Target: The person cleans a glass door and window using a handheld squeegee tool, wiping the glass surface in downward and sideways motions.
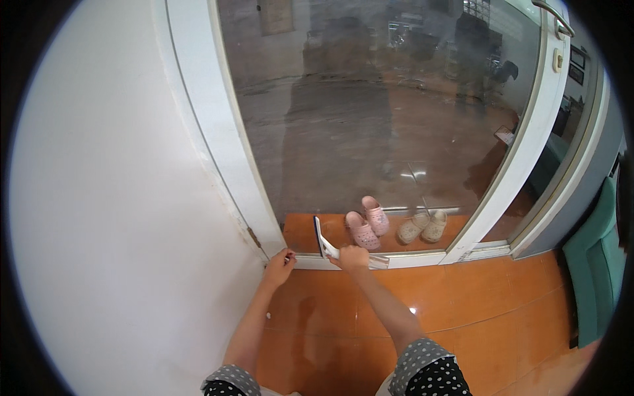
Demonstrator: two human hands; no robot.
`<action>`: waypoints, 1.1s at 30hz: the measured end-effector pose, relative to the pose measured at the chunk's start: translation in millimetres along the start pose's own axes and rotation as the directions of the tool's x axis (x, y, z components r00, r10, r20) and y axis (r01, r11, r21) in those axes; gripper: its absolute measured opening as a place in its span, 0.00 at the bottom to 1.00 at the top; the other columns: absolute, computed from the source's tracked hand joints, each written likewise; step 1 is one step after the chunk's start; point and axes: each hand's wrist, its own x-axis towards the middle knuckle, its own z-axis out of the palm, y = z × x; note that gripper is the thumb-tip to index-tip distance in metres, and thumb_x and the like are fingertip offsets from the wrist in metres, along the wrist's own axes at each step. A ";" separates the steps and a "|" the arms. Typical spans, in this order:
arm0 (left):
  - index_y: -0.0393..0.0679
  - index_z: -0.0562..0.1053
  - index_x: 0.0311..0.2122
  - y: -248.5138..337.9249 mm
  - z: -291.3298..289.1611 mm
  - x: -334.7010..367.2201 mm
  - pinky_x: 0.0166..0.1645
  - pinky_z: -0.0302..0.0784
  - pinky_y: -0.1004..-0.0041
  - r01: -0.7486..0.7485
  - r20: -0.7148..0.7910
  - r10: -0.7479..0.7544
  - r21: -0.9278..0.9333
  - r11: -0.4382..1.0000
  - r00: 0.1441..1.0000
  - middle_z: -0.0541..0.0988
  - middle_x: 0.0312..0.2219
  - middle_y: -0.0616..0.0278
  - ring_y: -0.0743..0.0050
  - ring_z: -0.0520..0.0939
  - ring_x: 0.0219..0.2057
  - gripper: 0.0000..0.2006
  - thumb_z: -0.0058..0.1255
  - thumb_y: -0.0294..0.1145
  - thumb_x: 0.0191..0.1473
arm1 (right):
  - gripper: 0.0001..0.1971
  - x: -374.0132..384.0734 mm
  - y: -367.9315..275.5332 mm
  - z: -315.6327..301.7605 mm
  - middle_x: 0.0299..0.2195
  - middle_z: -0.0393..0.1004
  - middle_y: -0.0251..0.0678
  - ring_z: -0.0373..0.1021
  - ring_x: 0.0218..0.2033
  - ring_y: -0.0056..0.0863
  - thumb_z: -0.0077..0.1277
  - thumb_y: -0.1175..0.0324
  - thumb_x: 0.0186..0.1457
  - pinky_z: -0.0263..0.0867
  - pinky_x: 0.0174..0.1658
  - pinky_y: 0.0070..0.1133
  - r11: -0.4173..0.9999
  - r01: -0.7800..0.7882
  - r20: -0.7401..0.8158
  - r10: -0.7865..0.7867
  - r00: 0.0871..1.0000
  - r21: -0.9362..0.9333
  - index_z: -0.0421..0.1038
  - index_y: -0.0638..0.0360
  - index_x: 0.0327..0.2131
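Observation:
My right hand [352, 258] grips the white handle of a squeegee [329, 250] low at the glass door [370, 145]. The squeegee's dark blade stands nearly upright against the lower left part of the pane. Part of its handle is covered by my fingers. Beside the bottom left corner of the white door frame [416, 260], my left hand [280, 266] is closed with its fingers curled together. What they hold, if anything, is too small to make out. A door hinge [254, 237] sits just above that hand.
Behind the glass lie pink clogs [362, 232] and beige clogs [413, 228]. A white wall [105, 198] rises at the left. The door has a metal handle [560, 20] and a lock [558, 61]. A green chair [598, 274] stands right on orange floor tiles [462, 317].

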 end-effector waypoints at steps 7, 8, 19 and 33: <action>0.40 0.70 0.37 37.0 54.2 15.0 0.33 0.71 0.69 -0.024 0.067 0.019 0.076 0.997 0.998 0.77 0.30 0.57 0.66 0.77 0.27 0.08 0.48 0.30 0.51 | 0.30 -30.0 114.9 -14.4 0.18 0.75 0.37 0.75 0.21 0.34 0.50 0.33 0.40 0.69 0.24 0.29 0.990 -0.023 -0.093 0.010 0.996 -0.139 0.74 0.55 0.22; 0.40 0.70 0.37 41.5 64.3 18.5 0.34 0.71 0.69 -0.030 0.074 0.025 0.064 0.998 0.997 0.77 0.30 0.57 0.66 0.77 0.27 0.08 0.48 0.30 0.51 | 0.30 -33.9 132.5 -16.5 0.18 0.75 0.37 0.75 0.21 0.34 0.50 0.33 0.40 0.69 0.24 0.29 0.987 -0.039 -0.069 0.029 0.997 -0.153 0.74 0.55 0.22; 0.40 0.71 0.38 67.2 134.2 34.5 0.36 0.72 0.69 -0.125 0.144 0.119 0.035 0.991 0.982 0.78 0.31 0.55 0.63 0.78 0.30 0.09 0.47 0.32 0.52 | 0.33 -63.2 205.1 -36.5 0.19 0.75 0.38 0.75 0.22 0.35 0.45 0.30 0.41 0.69 0.25 0.30 0.984 -0.136 0.001 0.137 0.991 -0.117 0.76 0.56 0.20; 0.44 0.72 0.36 56.8 71.3 22.8 0.37 0.73 0.65 -0.066 0.013 0.065 0.229 0.971 0.998 0.79 0.31 0.57 0.58 0.79 0.32 0.09 0.47 0.34 0.50 | 0.28 -34.1 57.4 -52.6 0.21 0.76 0.38 0.75 0.23 0.35 0.49 0.37 0.44 0.70 0.27 0.30 0.998 0.066 -0.032 -0.065 0.997 0.025 0.75 0.56 0.21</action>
